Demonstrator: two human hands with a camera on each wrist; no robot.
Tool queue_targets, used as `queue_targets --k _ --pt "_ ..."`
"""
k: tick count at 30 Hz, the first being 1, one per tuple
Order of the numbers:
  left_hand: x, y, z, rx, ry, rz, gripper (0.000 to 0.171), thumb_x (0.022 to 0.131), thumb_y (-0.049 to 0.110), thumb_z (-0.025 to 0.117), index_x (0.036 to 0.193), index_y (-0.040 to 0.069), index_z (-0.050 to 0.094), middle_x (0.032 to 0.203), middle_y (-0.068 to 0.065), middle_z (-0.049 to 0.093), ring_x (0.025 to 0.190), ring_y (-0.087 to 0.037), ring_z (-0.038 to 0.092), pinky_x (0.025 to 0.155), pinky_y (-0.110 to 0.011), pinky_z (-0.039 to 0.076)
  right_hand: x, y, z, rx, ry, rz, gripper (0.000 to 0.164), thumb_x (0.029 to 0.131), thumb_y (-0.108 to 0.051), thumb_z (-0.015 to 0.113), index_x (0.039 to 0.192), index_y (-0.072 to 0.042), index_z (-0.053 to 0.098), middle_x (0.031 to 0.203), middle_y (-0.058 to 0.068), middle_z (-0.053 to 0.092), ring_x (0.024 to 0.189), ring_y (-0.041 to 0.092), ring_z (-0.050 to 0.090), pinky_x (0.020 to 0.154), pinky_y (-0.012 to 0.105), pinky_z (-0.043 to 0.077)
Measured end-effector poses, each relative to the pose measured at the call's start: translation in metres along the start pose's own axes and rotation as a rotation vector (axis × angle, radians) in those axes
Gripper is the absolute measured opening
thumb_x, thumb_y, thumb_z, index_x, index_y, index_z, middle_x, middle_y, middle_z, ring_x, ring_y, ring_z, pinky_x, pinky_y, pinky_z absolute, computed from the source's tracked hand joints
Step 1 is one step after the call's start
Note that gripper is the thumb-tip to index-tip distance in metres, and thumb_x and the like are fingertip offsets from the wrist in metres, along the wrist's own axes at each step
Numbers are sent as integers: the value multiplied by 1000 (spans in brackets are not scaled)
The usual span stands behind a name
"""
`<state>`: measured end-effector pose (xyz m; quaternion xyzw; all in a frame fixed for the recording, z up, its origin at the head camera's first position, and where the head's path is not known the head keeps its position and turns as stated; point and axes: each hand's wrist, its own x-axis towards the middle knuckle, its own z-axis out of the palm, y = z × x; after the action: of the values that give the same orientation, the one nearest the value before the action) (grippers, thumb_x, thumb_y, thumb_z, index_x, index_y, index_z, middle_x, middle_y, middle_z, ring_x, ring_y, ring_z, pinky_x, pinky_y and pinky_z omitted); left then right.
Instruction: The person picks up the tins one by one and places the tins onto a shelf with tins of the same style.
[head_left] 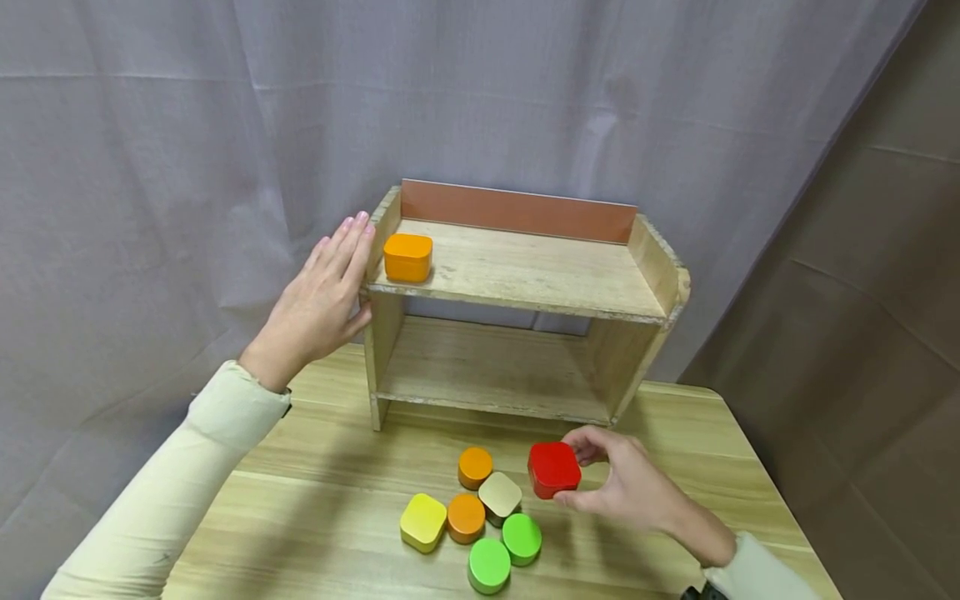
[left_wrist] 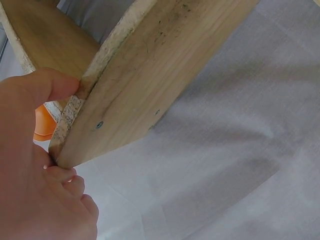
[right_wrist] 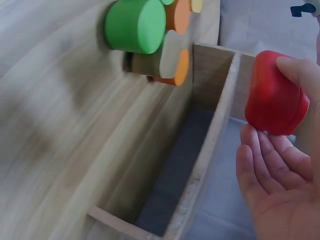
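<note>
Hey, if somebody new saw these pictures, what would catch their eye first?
Probably the bright red box, held in the right hand in front of the wooden shelf. Next, perhaps, the orange box at the left end of the shelf's upper level, near the left hand, and the cluster of colourful containers on the table.

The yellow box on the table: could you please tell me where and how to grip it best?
Probably by the near and far walls of the yellow box, coming from the left: it sits upright with flattish sides, its left flank is free, and a round orange box crowds its right.
</note>
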<state>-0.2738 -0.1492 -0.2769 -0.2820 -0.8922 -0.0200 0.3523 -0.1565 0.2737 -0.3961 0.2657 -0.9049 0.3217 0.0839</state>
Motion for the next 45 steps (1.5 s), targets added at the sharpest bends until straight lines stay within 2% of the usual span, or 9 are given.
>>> queue_targets --k 10,18,29,33,37,45 --pt "0 0 1 0 1 1 97 81 22 66 155 2 7 164 -13 6 151 -33 17 120 -52 25 18 -19 -19 -2 6 26 54 63 -37 89 107 -19 64 95 -12 69 81 2 65 73 21 58" --pt "0 0 2 1 5 6 98 80 23 67 155 2 8 164 -14 7 151 -33 17 120 -52 25 38 -39 -37 -8 -4 40 56 64 -48 85 108 -22 62 96 -13 68 83 2 66 77 23 58" --pt "0 0 2 2 -3 2 98 80 24 66 155 2 7 164 -14 5 151 -32 16 121 -52 25 70 -77 -59 -71 55 -39 59 66 -46 85 112 -16 63 96 -10 70 82 1 66 75 25 59" --pt "1 0 2 -5 0 6 98 80 23 67 155 2 7 165 -13 5 151 -33 16 120 -53 25 81 -89 -67 -67 58 -27 57 67 -42 86 112 -15 63 95 -9 70 82 2 66 75 26 59" --pt "1 0 2 -11 -4 2 98 80 23 67 155 3 7 165 -13 6 151 -32 16 121 -52 24 94 -99 -75 -83 61 -3 56 68 -45 84 111 -16 63 94 -8 71 81 5 67 75 26 58" --pt "1 1 2 -14 -1 0 98 80 22 67 156 3 7 165 -12 6 151 -32 16 121 -52 24 125 -107 -91 -78 102 15 54 69 -47 82 109 -16 65 95 -2 72 79 13 69 73 29 59"
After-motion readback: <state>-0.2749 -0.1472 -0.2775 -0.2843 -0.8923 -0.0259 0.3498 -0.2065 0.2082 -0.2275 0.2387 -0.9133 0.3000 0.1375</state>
